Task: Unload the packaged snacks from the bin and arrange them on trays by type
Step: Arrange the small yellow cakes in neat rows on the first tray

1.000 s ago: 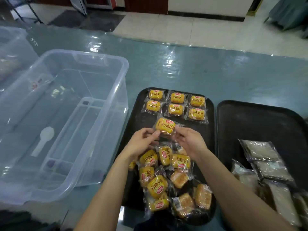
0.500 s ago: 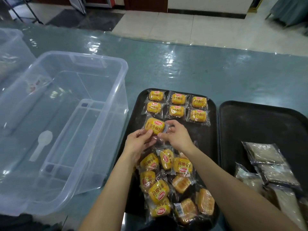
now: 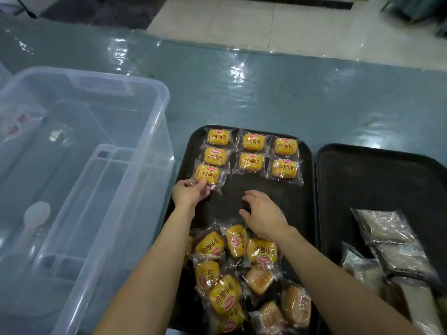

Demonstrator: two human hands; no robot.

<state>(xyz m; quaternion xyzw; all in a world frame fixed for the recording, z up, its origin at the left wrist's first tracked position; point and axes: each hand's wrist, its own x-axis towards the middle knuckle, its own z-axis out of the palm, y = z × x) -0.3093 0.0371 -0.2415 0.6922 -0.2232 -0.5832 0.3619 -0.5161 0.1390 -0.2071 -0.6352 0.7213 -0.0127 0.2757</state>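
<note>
Bread pack [image 3: 208,174], judged light and squashable, is pinched at its 7 o'clock seam by left hand [image 3: 189,193] fingers; right hand [image 3: 263,213] fingers are curled loosely, empty.

My left hand [image 3: 189,193] reaches forward, thumb and fingers pinching a snack packet [image 3: 208,174]. My right hand [image 3: 262,216] hovers palm down, fingers loosely spread.

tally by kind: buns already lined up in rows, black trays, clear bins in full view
lined-up buns: 7 (the left hand pinches one)
black trays: 2
clear bin: 1
total: 10
The pile and grey packs overlap too much to count.
</note>
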